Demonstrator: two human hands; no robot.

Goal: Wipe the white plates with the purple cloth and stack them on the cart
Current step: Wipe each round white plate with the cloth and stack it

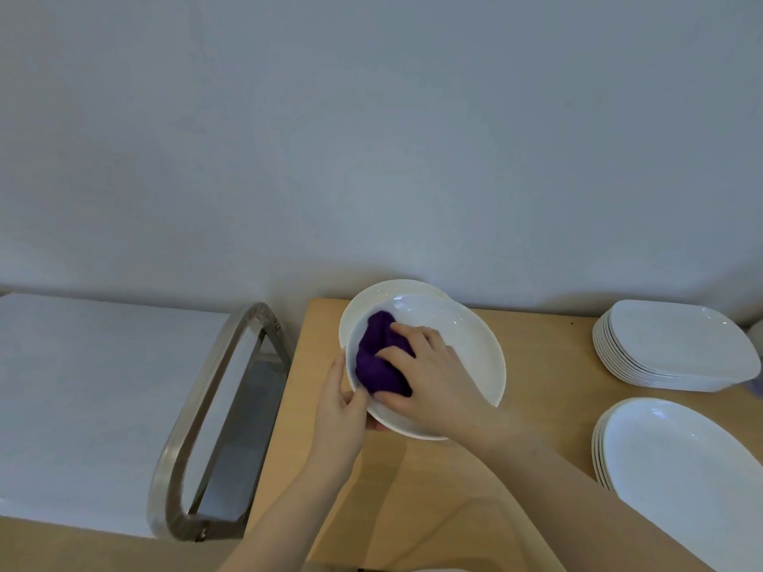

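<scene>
1. Left hand grips the plate at its left rim, thumb on top, fingers under; plate is tilted above the table.
2. Right hand presses the cloth inside the plate, fingers spread over it.
3. Second plate just behind.
4. Two plate stacks at right; cart at left w/ metal handle.

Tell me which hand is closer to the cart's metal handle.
Left. The left hand grips the plate's rim nearest the cart handle; the right hand presses the purple cloth farther away.
</scene>
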